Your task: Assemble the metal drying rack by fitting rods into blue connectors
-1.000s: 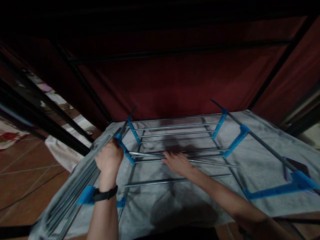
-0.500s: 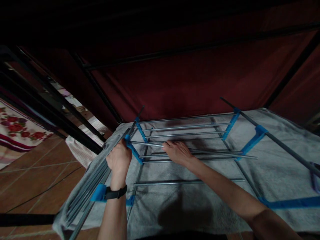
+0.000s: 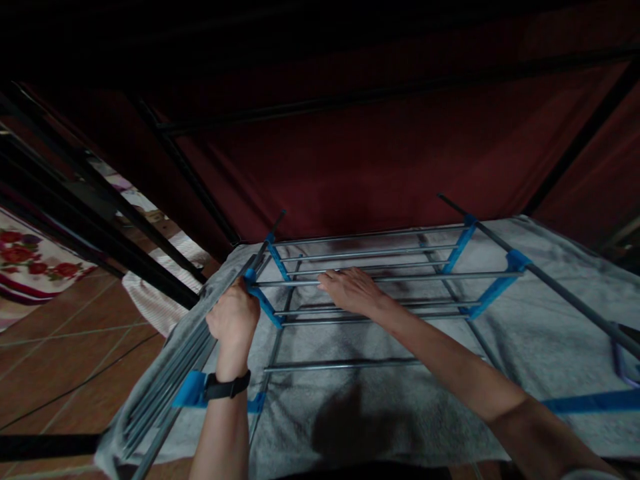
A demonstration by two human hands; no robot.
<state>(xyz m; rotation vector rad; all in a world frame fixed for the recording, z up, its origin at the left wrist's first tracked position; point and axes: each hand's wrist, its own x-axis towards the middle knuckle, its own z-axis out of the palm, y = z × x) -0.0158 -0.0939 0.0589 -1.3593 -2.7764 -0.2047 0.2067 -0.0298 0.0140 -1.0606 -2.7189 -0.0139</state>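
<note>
A rack of grey metal tubes with blue plastic brackets lies on a grey blanket [image 3: 380, 400]. My left hand [image 3: 234, 310] is closed around the left side pole, just beside a blue bracket [image 3: 263, 300]. A dark band circles that wrist. My right hand [image 3: 350, 291] wraps over a thin metal rod [image 3: 440, 275] left of its middle. The rod's left end meets the bracket by my left hand. Its right end lies against the upper part of the right blue bracket [image 3: 500, 287]; whether it is seated in there I cannot tell.
Several loose metal tubes [image 3: 170, 383] lie along the blanket's left edge. A dark red panel [image 3: 360, 173] with black bars stands behind the rack. To the left are black rails [image 3: 125, 213], tiled floor [image 3: 75, 360] and a floral cloth [image 3: 35, 260]. A purple-rimmed object [image 3: 623, 363] sits far right.
The rod's right end has swung up and away from me, from below the right bracket to its upper part. My right hand moved slightly with it; my left hand keeps its hold.
</note>
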